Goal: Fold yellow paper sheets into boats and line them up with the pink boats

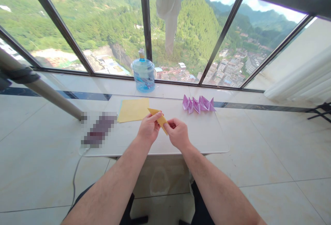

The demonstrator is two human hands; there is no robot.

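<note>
A folded piece of yellow paper (161, 120), narrow and pointed at its upper left end, is held between both hands above the low white table (201, 138). My left hand (150, 126) pinches its upper part, thumb lying on top. At the lower right end, my right hand (178, 132) grips the paper with its thumb pressed on it and its fingers curled. Part of the paper is hidden by the fingers. Left of the hands lies a stack of flat yellow sheets (133, 109), with a light blue edge showing at its left side.
Several purple folded paper shapes (198, 104) stand in a row at the table's back right. A blue water jug (143, 75) is by the window. A blurred-out object (99, 130) with a cable (74, 180) lies at the table's left edge, near a slanted pole (57, 95).
</note>
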